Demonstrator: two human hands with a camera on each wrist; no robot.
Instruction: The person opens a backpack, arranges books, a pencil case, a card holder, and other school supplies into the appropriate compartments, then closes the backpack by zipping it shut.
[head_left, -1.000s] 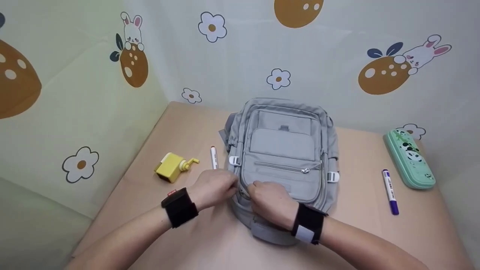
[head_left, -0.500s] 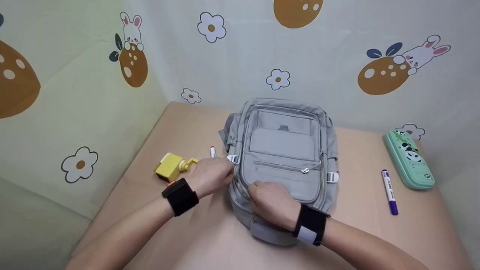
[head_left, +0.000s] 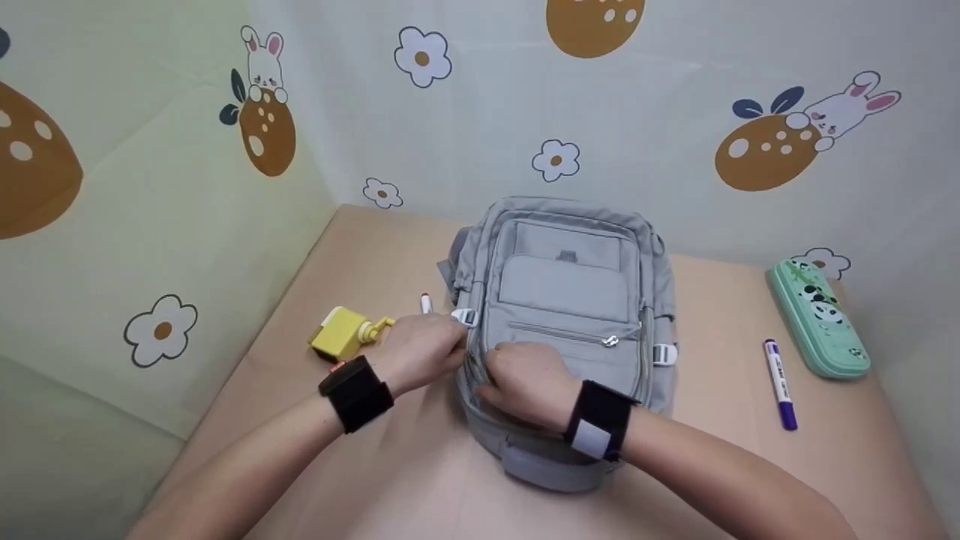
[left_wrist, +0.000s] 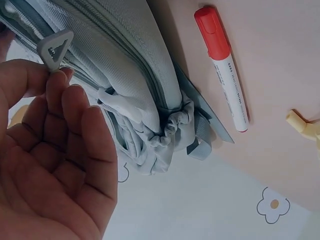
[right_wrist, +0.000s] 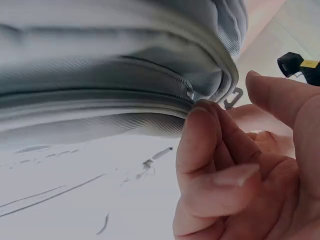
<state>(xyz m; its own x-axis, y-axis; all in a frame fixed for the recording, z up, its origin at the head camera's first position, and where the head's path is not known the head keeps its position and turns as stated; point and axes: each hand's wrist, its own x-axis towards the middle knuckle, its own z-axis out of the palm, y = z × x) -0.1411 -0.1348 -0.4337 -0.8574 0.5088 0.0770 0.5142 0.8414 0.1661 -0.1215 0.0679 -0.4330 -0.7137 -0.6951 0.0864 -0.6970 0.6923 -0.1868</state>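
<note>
A grey backpack lies in the middle of the table with its front pocket facing up. At its left edge, my left hand pinches a triangular zipper pull between thumb and fingertips, as the left wrist view shows. Just to the right, on the lower left of the pocket, is my right hand. Its fingers are bent, with the fingertips against the fabric edge beside the zipper seam. The right thumb stands apart from them.
A yellow crank-handled box sits left of the backpack. A red-capped marker lies between them, partly behind my left hand in the head view. To the right are a purple marker and a green panda pencil case.
My left hand has moved up the backpack's left side with the zipper pull. More recently my right hand has moved up and left, its thumb coming away from the fingers.
</note>
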